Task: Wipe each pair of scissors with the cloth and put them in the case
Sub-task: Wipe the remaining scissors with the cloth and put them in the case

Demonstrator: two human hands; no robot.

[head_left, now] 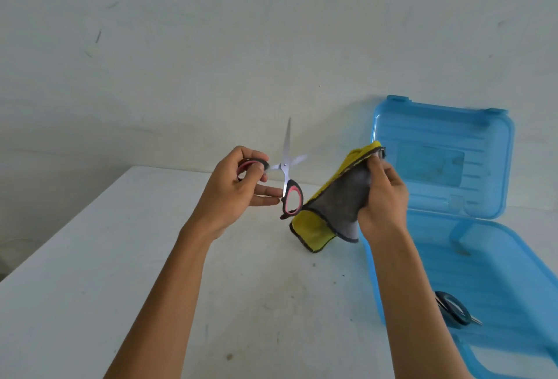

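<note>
Centre frame, the left hand (232, 185) pinches one loop of the scissors (286, 164), blades splayed; light, stiff, sharp, best held by the handles; the right hand (383, 194) clutches the limp cloth (338, 197) beside them; case (498, 273) open at right, one pair (453, 307) inside.

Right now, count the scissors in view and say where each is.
2. The pink-handled scissors are in the left hand, blades apart; the dark-handled scissors lie in the blue case. The right arm may hide more there.

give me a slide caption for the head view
Left hand holds open pink-handled scissors while right hand grips the yellow-grey cloth beside the open blue case.
</note>
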